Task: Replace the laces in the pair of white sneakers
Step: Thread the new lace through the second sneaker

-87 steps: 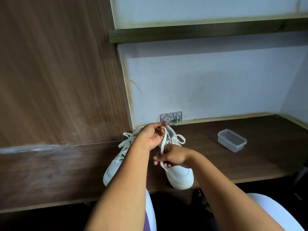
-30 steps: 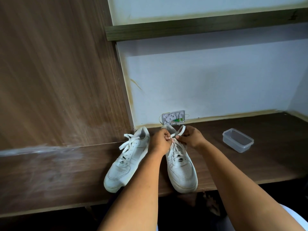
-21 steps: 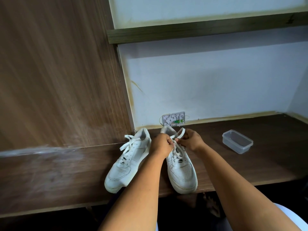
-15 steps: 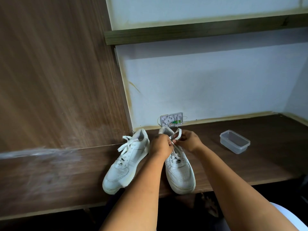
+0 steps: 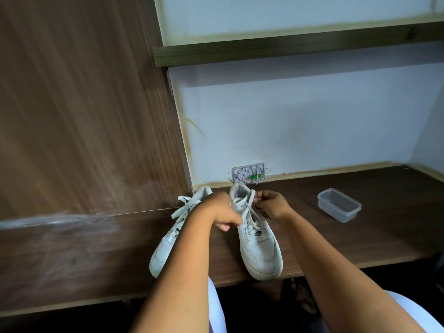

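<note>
On bench (image 5: 360, 241), right sneaker (image 5: 258, 246): lace (image 5: 247, 207) at top eyelets; right hand (image 5: 272, 205) pinches lace end; left hand (image 5: 222, 210) curled, hold unclear; next, probably knot or slacken.

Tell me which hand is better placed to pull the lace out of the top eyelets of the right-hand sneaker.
Probably the right hand: it pinches the lace at that sneaker's top. The left hand sits beside the collar.

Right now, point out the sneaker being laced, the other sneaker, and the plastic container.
Sneaker being laced (image 5: 260, 251): head view, on its toe cap.
Other sneaker (image 5: 164, 248): head view, on its side panel near the toe.
Plastic container (image 5: 339, 205): head view, on its open inside.
</note>
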`<state>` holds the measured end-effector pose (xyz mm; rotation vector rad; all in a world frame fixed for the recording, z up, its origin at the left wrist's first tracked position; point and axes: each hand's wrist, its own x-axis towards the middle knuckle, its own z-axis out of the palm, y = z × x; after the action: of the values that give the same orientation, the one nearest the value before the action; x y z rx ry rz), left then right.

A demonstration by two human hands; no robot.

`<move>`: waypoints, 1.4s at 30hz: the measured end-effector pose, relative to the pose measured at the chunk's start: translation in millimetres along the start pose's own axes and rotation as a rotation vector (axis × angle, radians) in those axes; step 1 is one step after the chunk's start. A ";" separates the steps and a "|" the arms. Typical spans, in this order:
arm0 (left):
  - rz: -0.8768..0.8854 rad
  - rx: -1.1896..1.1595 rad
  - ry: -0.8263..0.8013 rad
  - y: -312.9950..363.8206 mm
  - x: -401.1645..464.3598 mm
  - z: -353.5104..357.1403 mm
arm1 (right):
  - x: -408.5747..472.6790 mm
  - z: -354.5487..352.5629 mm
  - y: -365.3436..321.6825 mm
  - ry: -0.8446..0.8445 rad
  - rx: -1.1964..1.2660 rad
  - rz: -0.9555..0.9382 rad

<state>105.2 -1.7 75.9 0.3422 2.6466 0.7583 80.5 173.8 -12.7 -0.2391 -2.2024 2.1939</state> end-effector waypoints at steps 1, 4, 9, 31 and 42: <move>-0.005 0.031 -0.068 -0.6 -4.2 -2.7 | -0.1 -0.5 -1.1 -0.066 0.121 0.073; -0.015 0.081 -0.214 0.5 -17.7 -8.5 | -0.1 -1.3 -10.5 -0.120 0.303 0.172; -0.039 0.122 -0.335 5.8 -29.8 -13.1 | -17.1 2.0 -35.2 -0.178 0.226 0.201; 0.044 0.275 -0.224 8.0 -28.3 -11.8 | -14.6 -4.7 -32.9 0.359 -0.560 -0.033; 0.404 0.168 0.378 -2.3 22.8 2.0 | -42.2 15.3 -32.9 0.132 -0.367 -0.262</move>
<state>85.1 4.8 66.7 0.8781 3.0489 0.7825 117.3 153.4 23.7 -0.0902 -2.3873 1.5921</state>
